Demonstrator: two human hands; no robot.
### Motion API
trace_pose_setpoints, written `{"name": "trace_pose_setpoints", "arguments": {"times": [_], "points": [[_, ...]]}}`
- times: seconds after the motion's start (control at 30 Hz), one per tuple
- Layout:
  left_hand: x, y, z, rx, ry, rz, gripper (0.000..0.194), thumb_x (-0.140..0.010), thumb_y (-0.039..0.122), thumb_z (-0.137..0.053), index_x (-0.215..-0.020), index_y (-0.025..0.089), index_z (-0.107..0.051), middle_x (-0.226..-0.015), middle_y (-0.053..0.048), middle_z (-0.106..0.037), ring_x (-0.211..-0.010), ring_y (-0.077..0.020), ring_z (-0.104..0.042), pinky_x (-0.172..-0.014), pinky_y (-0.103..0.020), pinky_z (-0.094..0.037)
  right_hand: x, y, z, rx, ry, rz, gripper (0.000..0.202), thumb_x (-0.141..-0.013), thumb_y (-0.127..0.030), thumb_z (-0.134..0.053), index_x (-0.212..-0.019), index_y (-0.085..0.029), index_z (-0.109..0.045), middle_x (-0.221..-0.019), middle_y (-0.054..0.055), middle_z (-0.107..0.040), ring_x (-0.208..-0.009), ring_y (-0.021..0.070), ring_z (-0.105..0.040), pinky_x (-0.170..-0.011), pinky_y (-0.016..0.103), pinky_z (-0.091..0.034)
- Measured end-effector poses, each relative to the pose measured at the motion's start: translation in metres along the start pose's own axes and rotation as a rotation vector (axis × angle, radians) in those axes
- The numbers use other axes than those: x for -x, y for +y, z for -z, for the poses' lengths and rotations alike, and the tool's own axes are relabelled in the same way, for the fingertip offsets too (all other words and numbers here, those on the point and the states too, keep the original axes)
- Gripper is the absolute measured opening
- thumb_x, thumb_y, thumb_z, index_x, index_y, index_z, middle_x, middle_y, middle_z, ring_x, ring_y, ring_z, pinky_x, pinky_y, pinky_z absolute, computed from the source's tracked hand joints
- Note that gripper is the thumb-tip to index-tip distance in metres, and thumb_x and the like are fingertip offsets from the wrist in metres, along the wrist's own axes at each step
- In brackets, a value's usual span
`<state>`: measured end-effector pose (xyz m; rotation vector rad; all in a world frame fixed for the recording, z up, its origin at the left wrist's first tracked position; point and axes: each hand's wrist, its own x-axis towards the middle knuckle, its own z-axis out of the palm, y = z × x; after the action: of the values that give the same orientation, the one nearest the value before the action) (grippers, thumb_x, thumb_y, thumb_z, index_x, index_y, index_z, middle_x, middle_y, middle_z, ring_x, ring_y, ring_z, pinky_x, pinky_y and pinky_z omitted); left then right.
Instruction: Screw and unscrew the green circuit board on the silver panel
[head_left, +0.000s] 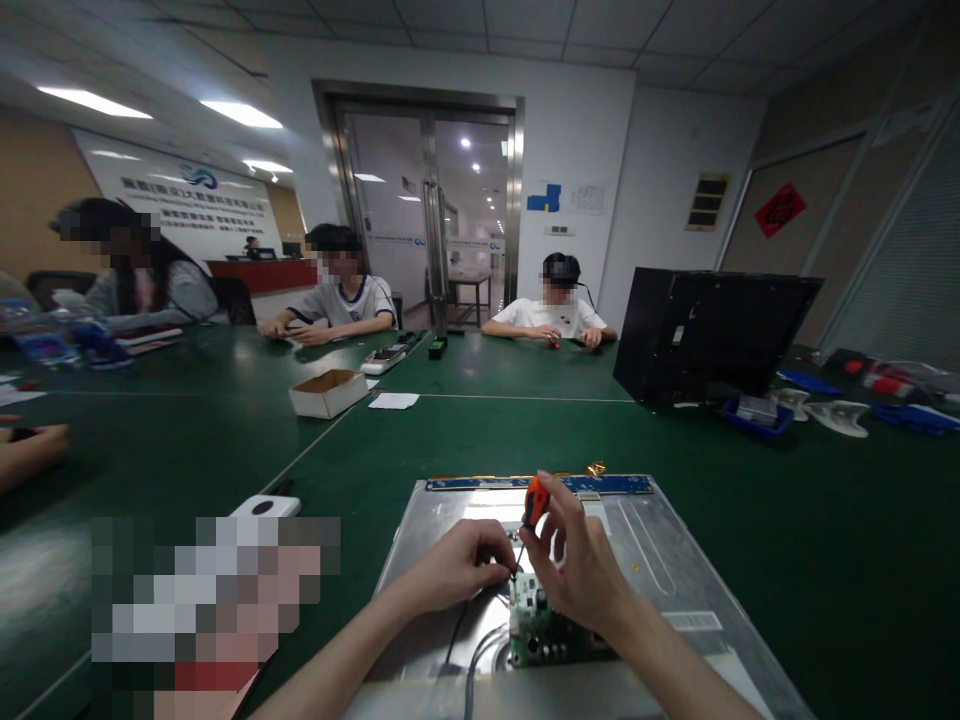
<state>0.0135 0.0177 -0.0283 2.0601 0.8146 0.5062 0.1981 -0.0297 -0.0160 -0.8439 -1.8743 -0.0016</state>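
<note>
In front of me lies a flat metal display panel [405, 560] with a blue circuit strip [626, 485] along its far edge. A green circuit board [529, 625] sits on its back, partly hidden by my right arm. My right hand [581, 555] grips an orange and black screwdriver [535, 502], tilted, its shaft pointing down at the board's far left corner. Close to the screwdriver's tip, my left hand [476, 560] is closed in a pinch; what it holds, if anything, is too small to make out. Dark cables [476, 665] run beside the board.
An open cardboard box [328, 393] and a white paper [394, 401] lie further off. A black monitor housing [705, 330] and a blue tray [757, 415] stand at right. A white device [266, 506] lies left. Several people sit around the green table [525, 430].
</note>
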Motion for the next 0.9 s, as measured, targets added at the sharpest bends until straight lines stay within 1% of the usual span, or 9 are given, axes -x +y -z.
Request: {"name": "trace_pose_setpoints", "arguments": {"times": [0.2,0.3,0.47,0.6,0.73,0.9], "points": [[0.0004,-0.0016,-0.0005,0.011,0.020,0.015,0.011,-0.070,0.009,-0.056,-0.075,0.016,-0.064,-0.075,0.001,-0.061,-0.071,-0.0152,-0.055,-0.066,-0.025,-0.043,0.0016,0.0034,-0.0017,0.048,0.025,0.025,0.058,-0.096,-0.031,-0.048,-0.146,-0.023,-0.020,-0.060,-0.005,-0.057,-0.042,0.0128,-0.052,-0.039,0.022,-0.037],[0.0010,-0.0005,-0.0007,0.025,0.020,0.020,0.011,-0.070,0.010,-0.058,-0.077,0.016,-0.064,-0.074,0.001,-0.061,-0.069,-0.0149,-0.055,-0.064,-0.024,-0.042,0.0014,0.0017,-0.0004,0.052,0.009,0.029,0.057,-0.096,-0.031,-0.047,-0.147,-0.023,-0.021,-0.063,-0.004,-0.060,-0.043,0.0126,-0.052,-0.040,0.023,-0.038],[0.0008,-0.0001,-0.0003,0.018,0.003,0.023,0.014,-0.071,0.010,-0.058,-0.081,0.016,-0.067,-0.080,0.000,-0.065,-0.073,-0.0156,-0.056,-0.067,-0.025,-0.043,0.0013,-0.0009,0.0010,0.044,-0.013,0.034,0.059,-0.096,-0.025,-0.042,-0.150,-0.021,-0.017,-0.074,0.001,-0.067,-0.049,0.0137,-0.057,-0.044,0.025,-0.042],[0.0004,-0.0022,-0.0007,0.021,0.001,0.025,0.012,-0.072,0.012,-0.059,-0.082,0.016,-0.067,-0.080,-0.001,-0.065,-0.074,-0.0163,-0.057,-0.067,-0.026,-0.044,0.0012,-0.0001,0.0003,0.032,0.015,0.049,0.057,-0.096,-0.025,-0.044,-0.148,-0.023,-0.020,-0.069,-0.003,-0.063,-0.043,0.0124,-0.053,-0.041,0.025,-0.040],[0.0005,-0.0027,-0.0013,0.036,0.019,0.026,0.010,-0.071,0.012,-0.060,-0.078,0.016,-0.066,-0.074,0.000,-0.062,-0.070,-0.0155,-0.055,-0.063,-0.025,-0.042,0.0001,0.0011,0.0001,0.027,0.034,0.050,0.056,-0.095,-0.027,-0.047,-0.146,-0.025,-0.022,-0.066,-0.005,-0.059,-0.042,0.0114,-0.050,-0.039,0.023,-0.038],[0.0001,-0.0026,-0.0015,0.046,0.013,0.013,0.013,-0.071,0.013,-0.060,-0.081,0.015,-0.067,-0.077,-0.001,-0.064,-0.071,-0.0158,-0.055,-0.065,-0.025,-0.042,0.0000,0.0001,0.0009,0.034,0.013,0.036,0.056,-0.095,-0.027,-0.045,-0.146,-0.024,-0.022,-0.069,-0.004,-0.061,-0.044,0.0115,-0.052,-0.041,0.024,-0.040]]}}
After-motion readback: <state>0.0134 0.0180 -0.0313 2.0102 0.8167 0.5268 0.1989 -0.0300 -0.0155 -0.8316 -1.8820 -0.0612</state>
